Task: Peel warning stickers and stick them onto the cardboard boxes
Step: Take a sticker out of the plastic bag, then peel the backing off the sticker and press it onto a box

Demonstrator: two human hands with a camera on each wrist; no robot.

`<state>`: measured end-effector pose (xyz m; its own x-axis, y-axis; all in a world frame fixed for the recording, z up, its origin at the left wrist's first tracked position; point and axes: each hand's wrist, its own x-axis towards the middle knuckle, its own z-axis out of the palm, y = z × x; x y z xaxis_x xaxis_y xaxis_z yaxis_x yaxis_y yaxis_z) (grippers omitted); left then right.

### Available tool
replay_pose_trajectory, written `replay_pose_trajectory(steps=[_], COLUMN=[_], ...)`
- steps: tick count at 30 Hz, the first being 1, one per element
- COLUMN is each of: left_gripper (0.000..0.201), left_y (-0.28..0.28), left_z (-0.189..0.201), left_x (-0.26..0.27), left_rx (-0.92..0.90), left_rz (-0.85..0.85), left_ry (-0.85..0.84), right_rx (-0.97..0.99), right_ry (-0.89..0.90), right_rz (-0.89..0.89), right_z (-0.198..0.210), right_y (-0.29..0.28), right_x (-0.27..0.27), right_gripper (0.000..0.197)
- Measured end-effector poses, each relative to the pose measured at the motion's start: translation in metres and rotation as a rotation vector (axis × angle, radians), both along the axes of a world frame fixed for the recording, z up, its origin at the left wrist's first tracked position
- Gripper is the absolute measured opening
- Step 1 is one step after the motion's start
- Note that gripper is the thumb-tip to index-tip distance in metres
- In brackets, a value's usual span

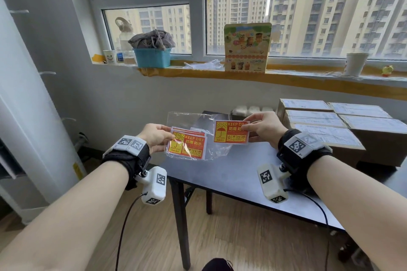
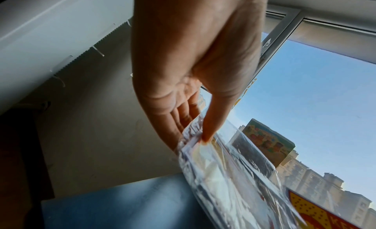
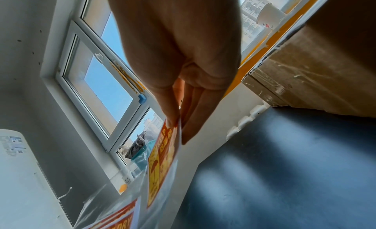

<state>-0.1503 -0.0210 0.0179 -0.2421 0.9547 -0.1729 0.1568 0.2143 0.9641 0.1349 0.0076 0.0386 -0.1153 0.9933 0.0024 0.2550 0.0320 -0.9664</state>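
My left hand (image 1: 161, 136) pinches the left edge of a clear plastic bag (image 1: 193, 121) that holds a stack of red and yellow KEEP DRY stickers (image 1: 187, 145). In the left wrist view the thumb (image 2: 209, 132) presses the bag (image 2: 234, 184) against the fingers. My right hand (image 1: 256, 126) pinches the right end of one sticker sheet (image 1: 231, 131), held just right of the bag above the table. The right wrist view shows that sheet (image 3: 162, 160) edge-on between thumb and fingers. Several taped cardboard boxes (image 1: 330, 125) with white labels stand on the table to the right.
The grey table (image 1: 220, 169) has its left edge below my hands, with wooden floor beyond. A windowsill behind holds a blue basket (image 1: 152, 57), a printed card box (image 1: 246, 47) and paper cups (image 1: 355, 64). A white appliance (image 1: 19, 116) stands at the left.
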Motion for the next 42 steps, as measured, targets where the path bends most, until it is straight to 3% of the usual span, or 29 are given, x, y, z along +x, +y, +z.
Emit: replay_pose_trajectory(steps=[10, 22, 26, 29, 32, 36, 42], left_gripper=[0.014, 0.01, 0.034, 0.023, 0.015, 0.022, 0.012], left_y=[0.015, 0.045, 0.044, 0.039, 0.028, 0.01, -0.016], left_z=[-0.025, -0.045, -0.047, -0.041, -0.026, -0.004, 0.008], left_x=[0.012, 0.045, 0.044, 0.041, 0.048, 0.066, 0.092], left_rx=[-0.148, -0.155, -0.167, -0.133, -0.094, -0.032, 0.043], left_rz=[-0.02, -0.015, -0.023, -0.004, -0.051, -0.174, -0.287], left_ry=[0.05, -0.006, 0.078, 0.169, 0.071, -0.058, -0.033], right_rx=[-0.008, -0.047, -0.049, -0.04, -0.02, 0.006, 0.047], right_ry=[0.022, 0.057, 0.094, 0.112, 0.145, 0.172, 0.189], right_rz=[-0.004, -0.015, -0.027, -0.032, -0.03, -0.036, -0.061], right_z=[-0.003, -0.022, -0.026, -0.024, -0.02, -0.013, -0.013], right_y=[0.008, 0.015, 0.012, 0.006, -0.002, -0.018, -0.047], right_x=[0.002, 0.002, 0.002, 0.003, 0.004, 0.007, 0.02], right_gripper=[0.014, 0.013, 0.01, 0.009, 0.012, 0.012, 0.003])
